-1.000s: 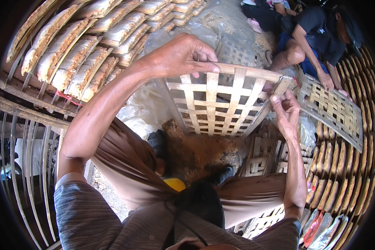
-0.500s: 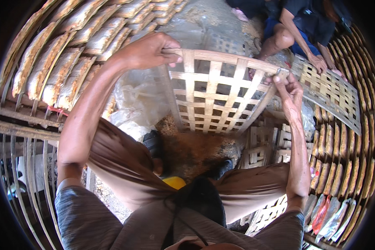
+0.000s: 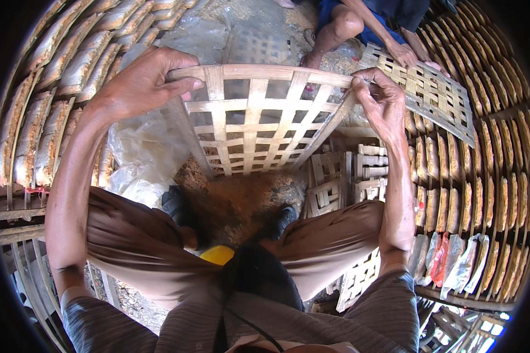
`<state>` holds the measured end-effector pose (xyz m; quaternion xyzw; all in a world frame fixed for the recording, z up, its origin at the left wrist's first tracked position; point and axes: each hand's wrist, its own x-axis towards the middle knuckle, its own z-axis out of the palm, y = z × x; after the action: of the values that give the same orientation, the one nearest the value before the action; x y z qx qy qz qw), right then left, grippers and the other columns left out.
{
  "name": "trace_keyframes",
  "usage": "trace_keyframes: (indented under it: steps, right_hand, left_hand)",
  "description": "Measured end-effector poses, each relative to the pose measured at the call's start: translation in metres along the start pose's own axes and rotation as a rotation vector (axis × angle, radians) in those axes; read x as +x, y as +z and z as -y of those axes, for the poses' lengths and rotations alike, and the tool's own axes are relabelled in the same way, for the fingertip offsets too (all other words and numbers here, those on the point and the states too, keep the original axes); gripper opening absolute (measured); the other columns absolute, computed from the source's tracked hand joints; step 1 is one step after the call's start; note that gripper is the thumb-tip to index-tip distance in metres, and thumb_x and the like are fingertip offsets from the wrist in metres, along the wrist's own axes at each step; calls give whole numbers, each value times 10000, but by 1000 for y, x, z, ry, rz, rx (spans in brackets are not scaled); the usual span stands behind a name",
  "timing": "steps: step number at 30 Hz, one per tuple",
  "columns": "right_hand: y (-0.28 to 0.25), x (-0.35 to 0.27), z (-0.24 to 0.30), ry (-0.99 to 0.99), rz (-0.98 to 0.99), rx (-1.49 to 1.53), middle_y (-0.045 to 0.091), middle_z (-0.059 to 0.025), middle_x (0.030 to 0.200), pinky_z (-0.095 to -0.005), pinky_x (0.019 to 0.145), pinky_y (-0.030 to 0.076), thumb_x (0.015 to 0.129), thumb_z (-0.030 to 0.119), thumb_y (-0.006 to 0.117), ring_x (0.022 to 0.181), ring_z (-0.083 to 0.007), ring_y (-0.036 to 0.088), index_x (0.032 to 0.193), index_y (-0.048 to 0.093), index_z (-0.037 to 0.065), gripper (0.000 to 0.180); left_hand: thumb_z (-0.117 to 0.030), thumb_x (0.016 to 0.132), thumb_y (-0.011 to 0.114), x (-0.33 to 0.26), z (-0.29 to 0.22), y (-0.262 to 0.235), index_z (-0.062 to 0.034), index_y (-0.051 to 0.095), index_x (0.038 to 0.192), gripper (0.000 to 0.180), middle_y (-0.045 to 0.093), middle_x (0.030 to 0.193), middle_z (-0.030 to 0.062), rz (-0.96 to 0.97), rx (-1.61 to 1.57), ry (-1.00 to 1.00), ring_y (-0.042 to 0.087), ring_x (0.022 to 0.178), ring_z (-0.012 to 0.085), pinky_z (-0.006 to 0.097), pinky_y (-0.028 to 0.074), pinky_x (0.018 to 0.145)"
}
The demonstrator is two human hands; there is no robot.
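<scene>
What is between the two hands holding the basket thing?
In the head view, only the woven bamboo lattice spans from the left hand to the right hand: its top strip and open squares.

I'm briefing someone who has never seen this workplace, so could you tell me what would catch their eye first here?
First, the open-weave bamboo tray at centre, held up by its top rim between the left hand and the right hand. Around it, rows of pale slabs on racks curve along both sides. At the upper right, another person's hand rests on a second woven tray.
</scene>
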<state>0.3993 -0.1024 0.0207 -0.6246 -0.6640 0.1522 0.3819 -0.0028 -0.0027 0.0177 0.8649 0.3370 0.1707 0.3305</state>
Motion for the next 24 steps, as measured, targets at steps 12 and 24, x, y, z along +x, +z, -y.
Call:
trace_keyframes:
  steps: [12, 24]
  right_hand:
    - [2, 2, -12, -222, -85, 208, 799, -57, 1036, -307, 819, 611, 927, 38, 770, 994, -114, 736, 1068, 776, 72, 145]
    - [4, 7, -18, -428, -257, -358, 779, -111, 1007, -325, 695, 636, 1008, 28, 645, 831, -180, 765, 1071, 670, 23, 69]
  left_hand:
    - [-199, 1040, 681, 0, 0, 1, 44, 708, 1091, 249, 668, 844, 110, 34, 66, -25, 674, 765, 168, 361, 535, 776]
    - [-200, 1038, 684, 5, -2, 8, 51, 701, 1073, 254, 637, 776, 103, 17, 11, 38, 566, 704, 161, 387, 517, 731]
